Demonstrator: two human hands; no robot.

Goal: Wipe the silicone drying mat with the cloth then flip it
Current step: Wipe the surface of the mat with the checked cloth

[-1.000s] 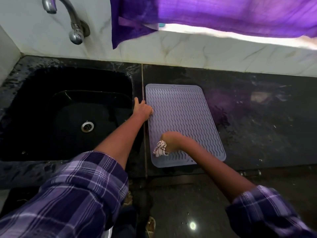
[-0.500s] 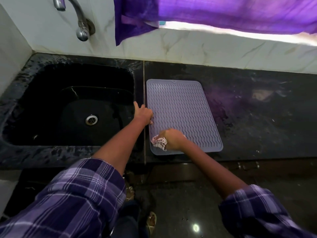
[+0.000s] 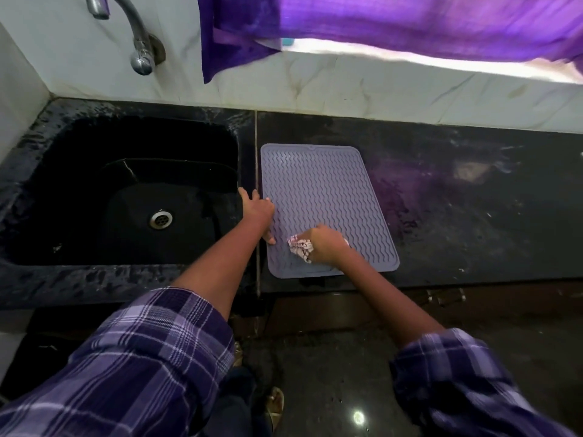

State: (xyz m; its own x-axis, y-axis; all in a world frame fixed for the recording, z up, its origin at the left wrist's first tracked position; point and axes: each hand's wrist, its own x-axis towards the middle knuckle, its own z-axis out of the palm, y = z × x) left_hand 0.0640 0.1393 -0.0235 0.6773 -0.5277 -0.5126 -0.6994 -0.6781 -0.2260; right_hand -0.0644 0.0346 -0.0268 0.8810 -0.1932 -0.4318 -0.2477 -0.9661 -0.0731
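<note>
No readable text, label, brand, number or sign anywhere in view; no surface carries legible print.

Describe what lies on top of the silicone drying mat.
On the silicone drying mat, the right hand grips a crumpled patterned cloth near its front edge. The left hand rests on its left edge. The ridges beneath both hands are covered.

Right hand [image 3: 326, 246] grips cloth [image 3: 300, 246] — on mat [image 3: 318, 190].
</note>
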